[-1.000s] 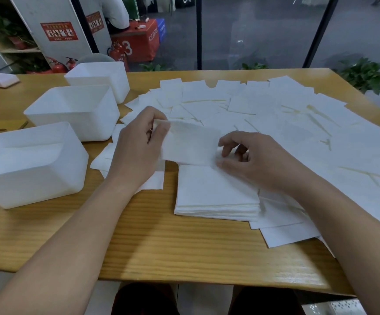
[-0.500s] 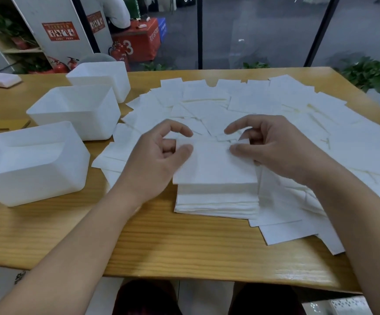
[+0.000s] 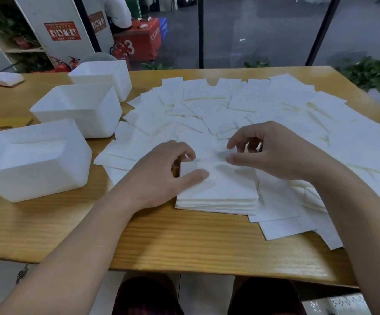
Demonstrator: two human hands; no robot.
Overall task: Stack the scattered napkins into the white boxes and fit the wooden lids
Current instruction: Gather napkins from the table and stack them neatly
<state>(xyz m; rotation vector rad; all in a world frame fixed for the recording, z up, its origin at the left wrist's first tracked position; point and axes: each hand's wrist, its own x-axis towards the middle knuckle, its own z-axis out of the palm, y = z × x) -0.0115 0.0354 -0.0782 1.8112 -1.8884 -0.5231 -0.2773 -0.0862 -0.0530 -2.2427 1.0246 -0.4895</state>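
The stack of napkins (image 3: pixel 217 192) sits near the table's (image 3: pixel 75 226) front edge, just right of the three white boxes (image 3: pixel 32 164), with loose napkins (image 3: pixel 275 114) fanned out behind it. Your left hand (image 3: pixel 161 176) rests its thumb on the top sheet, fingers loosely curled, and your right hand (image 3: pixel 273 153) hovers at the far edge, fingers relaxed, gripping nothing. These sheets look light, soft and apt to slide, so clamp the pile by its two short sides and lift it whole.
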